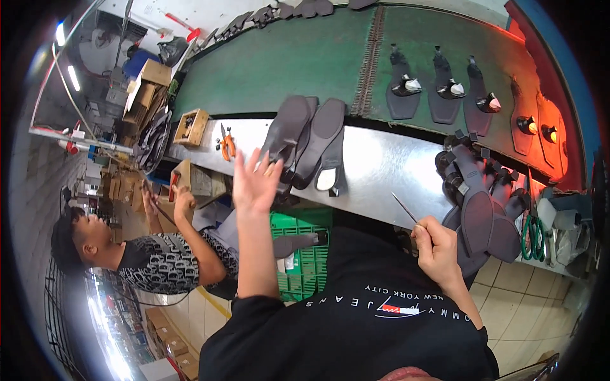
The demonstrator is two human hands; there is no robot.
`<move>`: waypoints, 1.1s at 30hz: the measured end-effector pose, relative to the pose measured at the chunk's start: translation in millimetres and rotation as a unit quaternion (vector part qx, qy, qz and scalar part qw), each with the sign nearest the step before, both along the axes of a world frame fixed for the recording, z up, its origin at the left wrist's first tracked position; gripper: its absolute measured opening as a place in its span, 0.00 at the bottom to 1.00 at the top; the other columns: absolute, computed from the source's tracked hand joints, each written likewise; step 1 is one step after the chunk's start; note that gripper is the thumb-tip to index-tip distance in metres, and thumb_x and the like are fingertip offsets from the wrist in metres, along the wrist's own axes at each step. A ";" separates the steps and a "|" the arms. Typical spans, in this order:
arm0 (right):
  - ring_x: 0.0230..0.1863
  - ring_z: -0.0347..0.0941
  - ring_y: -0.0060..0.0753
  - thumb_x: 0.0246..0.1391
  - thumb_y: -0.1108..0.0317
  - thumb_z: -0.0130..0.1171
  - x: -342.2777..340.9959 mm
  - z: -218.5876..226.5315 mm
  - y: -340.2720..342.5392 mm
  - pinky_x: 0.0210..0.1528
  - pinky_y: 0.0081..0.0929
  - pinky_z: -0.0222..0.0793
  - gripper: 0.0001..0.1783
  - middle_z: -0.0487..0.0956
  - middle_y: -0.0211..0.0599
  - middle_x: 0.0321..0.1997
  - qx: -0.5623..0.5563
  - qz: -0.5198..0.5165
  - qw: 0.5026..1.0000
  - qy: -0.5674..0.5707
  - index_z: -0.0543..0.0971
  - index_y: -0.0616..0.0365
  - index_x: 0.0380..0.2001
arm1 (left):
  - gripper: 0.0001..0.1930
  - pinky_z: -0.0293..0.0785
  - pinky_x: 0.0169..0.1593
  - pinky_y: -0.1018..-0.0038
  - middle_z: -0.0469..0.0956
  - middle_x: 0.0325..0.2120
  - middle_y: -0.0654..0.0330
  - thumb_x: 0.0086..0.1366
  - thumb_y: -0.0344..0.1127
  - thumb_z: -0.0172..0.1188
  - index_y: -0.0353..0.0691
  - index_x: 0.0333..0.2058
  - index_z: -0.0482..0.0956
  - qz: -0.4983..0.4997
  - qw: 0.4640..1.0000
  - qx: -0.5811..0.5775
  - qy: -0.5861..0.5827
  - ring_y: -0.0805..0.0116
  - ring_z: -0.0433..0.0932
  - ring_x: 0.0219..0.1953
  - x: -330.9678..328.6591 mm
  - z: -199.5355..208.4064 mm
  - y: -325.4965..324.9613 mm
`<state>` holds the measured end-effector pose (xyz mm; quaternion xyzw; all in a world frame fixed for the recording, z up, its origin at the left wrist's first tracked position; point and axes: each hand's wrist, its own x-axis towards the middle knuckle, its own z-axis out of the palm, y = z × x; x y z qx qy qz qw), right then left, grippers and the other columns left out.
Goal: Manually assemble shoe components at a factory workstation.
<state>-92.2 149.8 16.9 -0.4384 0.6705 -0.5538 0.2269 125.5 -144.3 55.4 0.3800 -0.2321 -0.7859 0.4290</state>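
Note:
My left hand [257, 187] is raised with its fingers spread and nothing in it. Just past it, a stack of dark grey shoe soles [328, 117] lies on the metal ledge [375, 149], and one sole shows a pale heel patch. Whether my fingertips touch the nearest sole I cannot tell. My right hand [436, 251] is closed round a thin pointed metal tool [405, 207], its tip directed up and left toward the ledge. To the right of that hand, a pile of dark soles with heels [480, 213] hangs over the ledge's edge.
Dark sandals [441, 95] lie in a row on the green conveyor belt [273, 63], leading into a red-lit opening. Orange-handled pliers [227, 147] and a small wooden box [190, 127] sit at left. Below stands a green crate [302, 267]. A co-worker [171, 260] works at left.

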 end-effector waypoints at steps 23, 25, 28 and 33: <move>0.39 0.68 0.41 0.42 0.73 0.61 -41.0 -39.1 -37.1 0.30 0.34 0.68 0.19 0.70 0.38 0.39 0.105 -0.119 0.948 0.277 0.79 0.54 0.42 | 0.18 0.61 0.57 0.55 0.72 0.50 0.44 0.56 0.47 0.61 0.51 0.45 0.77 -0.160 0.596 -0.591 -0.519 0.37 0.64 0.56 -330.4 -137.6 -16.3; 0.42 0.67 0.43 0.41 0.72 0.62 -39.7 -36.7 -36.9 0.32 0.35 0.68 0.19 0.69 0.39 0.41 0.117 -0.106 0.947 0.280 0.79 0.54 0.41 | 0.16 0.61 0.55 0.52 0.72 0.46 0.44 0.56 0.47 0.61 0.46 0.40 0.78 -0.071 0.565 -0.622 -0.537 0.35 0.65 0.53 -328.6 -140.6 0.5; 0.45 0.64 0.44 0.40 0.70 0.64 -36.0 -35.4 -35.6 0.38 0.38 0.66 0.20 0.68 0.40 0.44 0.135 -0.097 0.947 0.275 0.79 0.54 0.41 | 0.17 0.63 0.53 0.55 0.71 0.44 0.43 0.53 0.45 0.64 0.45 0.40 0.79 -0.017 0.542 -0.637 -0.548 0.41 0.69 0.49 -327.1 -138.1 3.4; 0.46 0.63 0.44 0.42 0.68 0.64 -25.6 -29.7 -34.4 0.43 0.39 0.64 0.19 0.68 0.41 0.46 0.152 -0.088 0.941 0.289 0.79 0.53 0.41 | 0.12 0.73 0.41 0.69 0.72 0.40 0.51 0.48 0.29 0.67 0.45 0.34 0.81 0.015 0.683 -0.616 -0.393 0.57 0.76 0.37 -318.5 -104.4 -11.5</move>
